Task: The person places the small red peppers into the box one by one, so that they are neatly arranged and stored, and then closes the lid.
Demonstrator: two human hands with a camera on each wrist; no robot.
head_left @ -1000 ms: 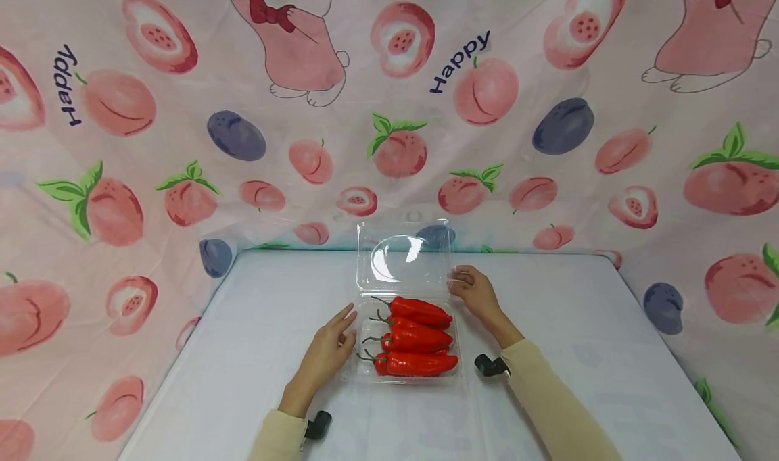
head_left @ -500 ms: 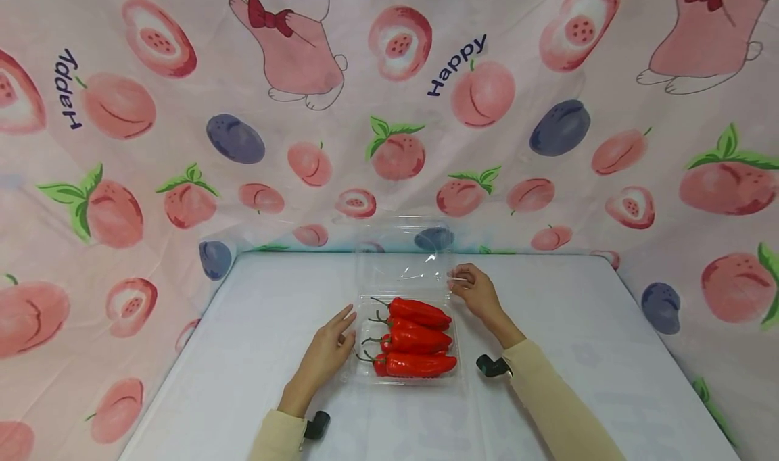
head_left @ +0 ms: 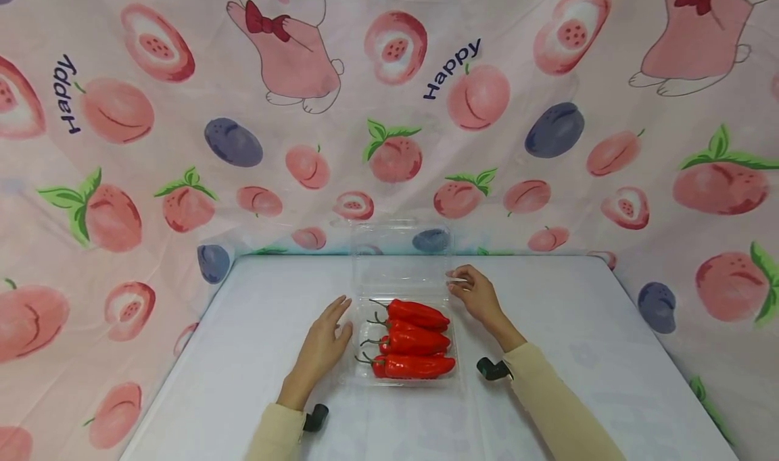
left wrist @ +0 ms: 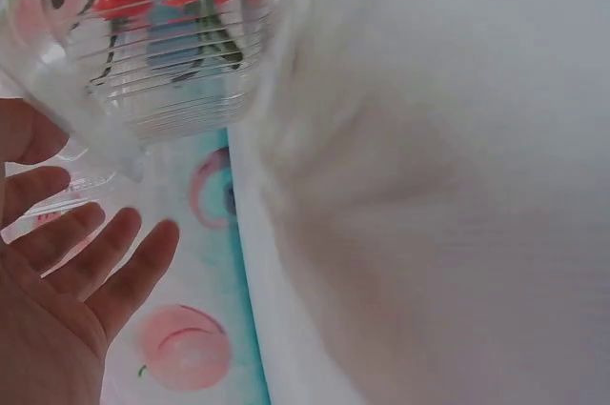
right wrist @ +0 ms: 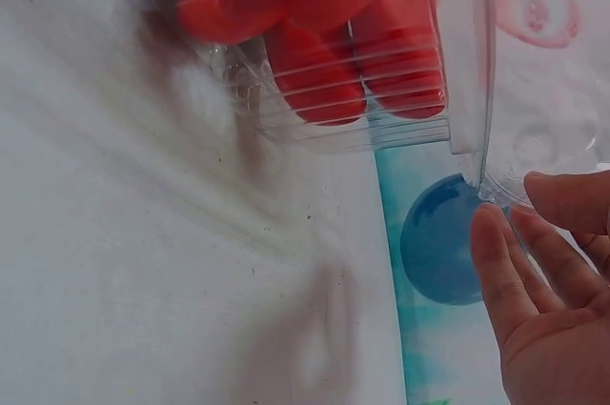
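Several red peppers [head_left: 414,343] with green stems lie side by side in a clear plastic clamshell box [head_left: 398,382] on the table. The box's transparent lid [head_left: 402,272] stands raised on the far side. At the lid's right edge, my right hand [head_left: 477,295] pinches the rim between thumb and fingers; the right wrist view shows the thumb [right wrist: 572,201] close to the lid's corner. My left hand [head_left: 322,343] is beside the box's left side, fingers extended and holding nothing. In the left wrist view its fingers [left wrist: 133,272] are spread below the box corner.
A white cloth covers the table [head_left: 548,407]. Behind and at both sides hangs a pink curtain [head_left: 274,143] printed with fruit and rabbits. Each wrist carries a small black camera [head_left: 493,368].
Bright glare on the lid has faded as its tilt shifted slightly. My left hand has moved a little away from the box's side and farther forward. My right hand stays at the lid's edge.
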